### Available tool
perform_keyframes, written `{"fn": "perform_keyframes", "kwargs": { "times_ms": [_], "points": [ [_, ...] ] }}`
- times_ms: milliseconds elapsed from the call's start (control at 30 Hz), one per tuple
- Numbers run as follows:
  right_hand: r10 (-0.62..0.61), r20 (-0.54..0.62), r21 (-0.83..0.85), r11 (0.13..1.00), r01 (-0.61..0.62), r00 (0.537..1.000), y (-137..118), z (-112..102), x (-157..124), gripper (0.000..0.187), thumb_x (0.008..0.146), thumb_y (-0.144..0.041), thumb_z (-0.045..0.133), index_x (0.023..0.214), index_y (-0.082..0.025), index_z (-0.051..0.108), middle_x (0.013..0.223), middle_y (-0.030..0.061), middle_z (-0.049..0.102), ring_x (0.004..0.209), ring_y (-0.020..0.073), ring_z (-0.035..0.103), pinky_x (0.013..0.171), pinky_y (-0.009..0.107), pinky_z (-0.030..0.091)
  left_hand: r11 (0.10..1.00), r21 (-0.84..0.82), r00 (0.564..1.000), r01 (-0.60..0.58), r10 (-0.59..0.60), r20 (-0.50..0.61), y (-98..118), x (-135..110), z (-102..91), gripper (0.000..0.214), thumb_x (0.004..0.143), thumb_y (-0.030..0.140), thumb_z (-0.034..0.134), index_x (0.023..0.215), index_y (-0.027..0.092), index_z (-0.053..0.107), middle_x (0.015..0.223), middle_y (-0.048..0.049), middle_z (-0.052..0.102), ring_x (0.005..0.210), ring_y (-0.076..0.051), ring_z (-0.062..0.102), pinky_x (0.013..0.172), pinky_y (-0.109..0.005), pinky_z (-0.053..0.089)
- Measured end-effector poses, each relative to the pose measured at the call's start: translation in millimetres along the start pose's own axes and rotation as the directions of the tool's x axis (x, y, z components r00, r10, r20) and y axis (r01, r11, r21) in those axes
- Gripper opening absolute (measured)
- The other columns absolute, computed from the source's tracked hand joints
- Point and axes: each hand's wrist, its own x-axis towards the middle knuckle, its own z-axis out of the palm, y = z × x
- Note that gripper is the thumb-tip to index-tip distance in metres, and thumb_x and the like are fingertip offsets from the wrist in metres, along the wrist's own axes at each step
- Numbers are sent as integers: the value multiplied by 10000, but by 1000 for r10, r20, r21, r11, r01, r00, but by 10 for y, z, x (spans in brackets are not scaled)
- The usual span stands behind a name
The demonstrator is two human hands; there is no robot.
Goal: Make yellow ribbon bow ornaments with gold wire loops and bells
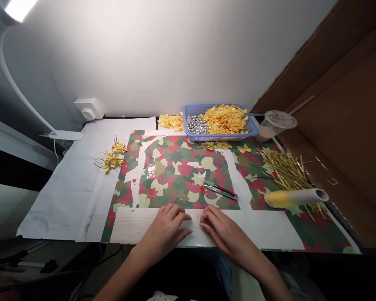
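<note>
Over the white paper strip (263, 228) at the table's front edge, my left hand (167, 225) is open. Its thumb and index finger stand apart with nothing visible between them. My right hand (217, 225) is beside it, fingers curled and thumb pressed towards the index finger. Whatever may be in that pinch is hidden or too small to see. Just beyond my right hand lie thread snips (221, 190) and a small red piece (202, 190). Several yellow ribbon bows with wire loops (113, 161) lie on the left side.
A blue basket (221, 137) at the back holds yellow ribbon bows (227, 119) and silver beads (196, 124). On the right are a lidded plastic cup (274, 123), gold-green stems (285, 169) and a yellow-white tube (296, 197). A white lamp (28, 98) stands left; a cardboard wall (341, 104) right.
</note>
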Motion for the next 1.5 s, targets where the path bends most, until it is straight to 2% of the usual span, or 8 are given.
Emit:
{"fn": "perform_keyframes", "kwargs": {
  "times_ms": [200,333,567,767,933,1133,1267,1500],
  "points": [
    [0,-27,12,1000,1,1000,10,-41,-29,191,932,-98,353,814,-213,448,844,46,564,782,184,570,692,304,504,994,83,997,-74,75,-7,37,119,67,99,914,248,533,869,166,563,836,-41,592,774,-195,534,747,-344,442],
    [26,-21,41,999,-25,999,19,-108,-54,198,938,-114,344,834,-214,479,856,49,578,786,180,588,698,299,514,983,151,994,-108,110,-11,46,148,72,199,953,196,436,787,167,541,772,-28,573,710,-181,514,706,-323,410],
    [104,-154,67,993,-94,983,78,-243,-170,160,946,-175,364,961,-215,518,941,73,591,889,199,625,752,308,527,982,148,992,-117,124,-37,40,152,96,198,950,176,437,783,160,543,745,-19,572,689,-172,506,701,-313,377],
    [-14,-128,-11,1000,12,992,-9,-127,-130,131,901,-155,498,1003,-220,549,984,71,616,938,217,605,807,352,510,988,82,988,-128,134,-76,16,147,82,177,943,169,446,794,178,541,758,-14,593,695,-169,505,700,-306,377],
    [-105,-143,-113,990,89,984,-29,-1,-37,166,934,-152,453,880,-210,598,880,49,658,819,194,603,733,342,469,993,68,992,-100,106,-75,50,129,35,154,932,163,462,800,183,539,779,-16,609,701,-170,516,692,-307,393],
    [-208,-145,-130,973,190,967,-5,-64,-51,234,935,-116,429,811,-195,610,794,30,688,728,176,586,684,329,444,996,-71,998,-44,46,36,104,97,-59,132,942,188,454,840,183,537,851,-20,659,776,-164,580,792,-321,435],
    [-180,-160,-73,983,170,971,30,-196,-137,240,947,-149,416,829,-209,616,811,38,693,739,178,602,688,328,466,983,-178,989,46,-19,148,96,65,-210,129,944,221,461,861,192,555,797,-5,678,734,-156,608,756,-299,447],
    [-74,-245,-89,995,54,967,266,-470,-387,194,931,-202,452,841,-247,619,806,34,691,743,193,649,694,338,501,891,-300,899,340,-214,383,-51,-78,-537,266,961,319,354,830,209,559,774,0,636,670,-142,571,605,-239,407]
  ]
}}
